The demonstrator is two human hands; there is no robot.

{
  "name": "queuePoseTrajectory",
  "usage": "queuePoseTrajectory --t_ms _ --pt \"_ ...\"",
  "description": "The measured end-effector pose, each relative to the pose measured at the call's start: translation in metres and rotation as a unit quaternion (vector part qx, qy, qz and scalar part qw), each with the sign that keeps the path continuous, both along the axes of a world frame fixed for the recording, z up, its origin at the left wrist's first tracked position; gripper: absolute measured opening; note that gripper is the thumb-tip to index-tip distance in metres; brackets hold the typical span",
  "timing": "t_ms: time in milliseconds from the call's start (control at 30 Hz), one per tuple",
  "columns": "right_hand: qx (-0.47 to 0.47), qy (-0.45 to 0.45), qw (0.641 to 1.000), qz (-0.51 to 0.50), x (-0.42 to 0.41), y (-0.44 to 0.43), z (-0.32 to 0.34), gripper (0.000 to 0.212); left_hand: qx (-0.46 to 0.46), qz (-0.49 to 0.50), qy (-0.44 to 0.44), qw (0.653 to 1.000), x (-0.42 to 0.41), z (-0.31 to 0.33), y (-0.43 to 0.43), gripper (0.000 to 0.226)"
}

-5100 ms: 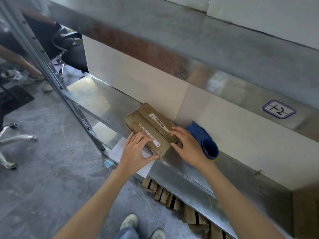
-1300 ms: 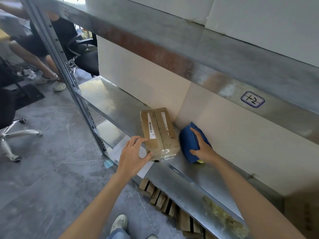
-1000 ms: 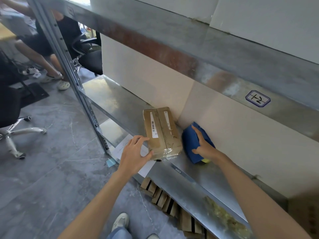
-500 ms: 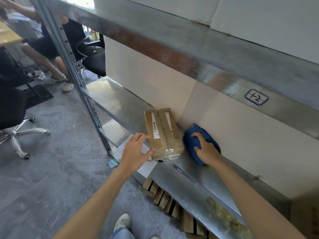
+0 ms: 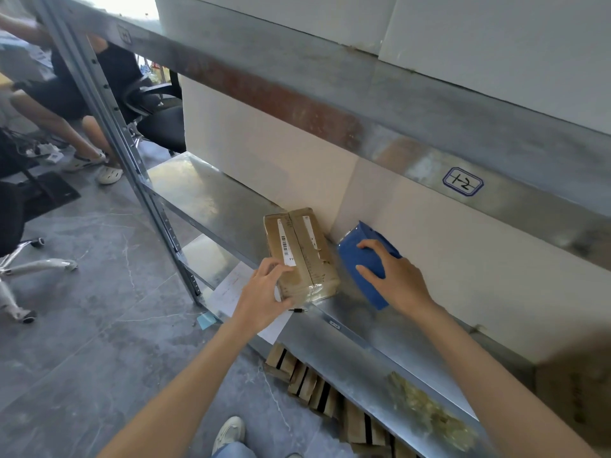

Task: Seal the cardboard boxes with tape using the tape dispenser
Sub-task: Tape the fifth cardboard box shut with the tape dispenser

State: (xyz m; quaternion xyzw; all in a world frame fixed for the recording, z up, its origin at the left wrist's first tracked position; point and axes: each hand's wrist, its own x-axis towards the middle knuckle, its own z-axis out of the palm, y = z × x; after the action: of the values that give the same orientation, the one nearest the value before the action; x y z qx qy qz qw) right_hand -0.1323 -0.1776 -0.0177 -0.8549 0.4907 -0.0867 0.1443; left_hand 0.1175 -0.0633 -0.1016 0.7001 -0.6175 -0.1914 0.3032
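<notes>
On the metal shelf [image 5: 205,193] our cardboard box [image 5: 302,249] lies with its long axis running 12 to 6 o'clock, our left hand [image 5: 261,299] curled round its near left corner, while at its 3 o'clock our right hand [image 5: 396,276] clasps the blue tape dispenser [image 5: 358,256]

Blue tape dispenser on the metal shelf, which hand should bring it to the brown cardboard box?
Right. The right hand grips the blue tape dispenser; the left hand holds the brown cardboard box.
</notes>
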Motion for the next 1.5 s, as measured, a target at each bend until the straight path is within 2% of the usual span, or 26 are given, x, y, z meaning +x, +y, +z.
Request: queuePoseTrajectory --t_ms 200,333,433,567,767,1067,1167,1300,1500 --pt "0.022 0.012 0.997 0.074 0.007 0.018 0.018 0.033 -0.020 0.005 0.017 1.000 0.000 0.004 -0.006 0.051" --pt "0.016 0.010 0.990 0.138 0.015 0.032 0.021 0.036 -0.023 0.023 0.098 0.995 0.013 0.022 -0.011 0.037" --pt "-0.027 0.038 0.979 0.199 0.021 0.041 0.020 0.038 -0.011 -0.011 0.146 0.989 0.020 0.040 -0.016 0.036" --pt "-0.054 0.065 0.966 0.245 0.025 0.050 0.015 0.040 0.051 -0.085 0.218 0.971 0.027 0.053 -0.017 0.039" --pt "-0.045 0.074 0.961 0.261 0.024 0.058 0.014 0.040 0.085 -0.137 0.266 0.950 0.029 0.051 -0.011 0.030" --pt "-0.035 0.075 0.961 0.265 0.022 0.066 0.012 0.039 0.056 -0.074 0.282 0.955 0.015 0.047 -0.012 0.034" --pt "-0.010 0.040 0.969 0.245 0.019 0.064 0.017 0.037 0.041 -0.028 0.287 0.957 0.013 0.046 -0.015 0.037" --pt "0.003 0.024 0.972 0.234 0.013 0.058 0.021 0.037 0.021 -0.010 0.310 0.951 0.006 0.052 -0.016 0.032" --pt "0.009 0.031 0.976 0.214 -0.005 0.053 0.021 0.038 0.022 -0.010 0.298 0.954 0.017 0.058 -0.013 0.019"
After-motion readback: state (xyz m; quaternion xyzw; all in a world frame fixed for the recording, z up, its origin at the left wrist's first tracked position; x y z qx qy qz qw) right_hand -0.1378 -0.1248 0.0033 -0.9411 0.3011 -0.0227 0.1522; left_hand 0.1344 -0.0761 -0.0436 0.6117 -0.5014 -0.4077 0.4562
